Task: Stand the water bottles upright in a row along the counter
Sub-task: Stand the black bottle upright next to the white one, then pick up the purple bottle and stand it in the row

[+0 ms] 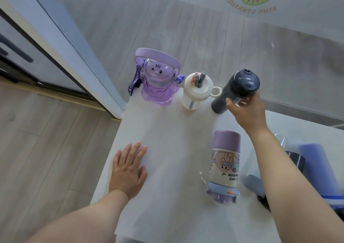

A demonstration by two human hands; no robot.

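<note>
In the head view, the right hand (246,110) gripped the dark grey bottle (235,91), which stood on the white counter (167,205) just right of the white straw bottle (197,91). The purple bear bottle (156,80) stood left of the straw bottle. The printed bottle (224,166) lay nearer the camera than the straw bottle. The left hand (128,170) rested flat, fingers spread.

white counter (167,131) | upright: purple bear bottle (155,86), white straw bottle (195,93), grey bottle (234,91) | lying: cartoon bottle (224,166)
</note>
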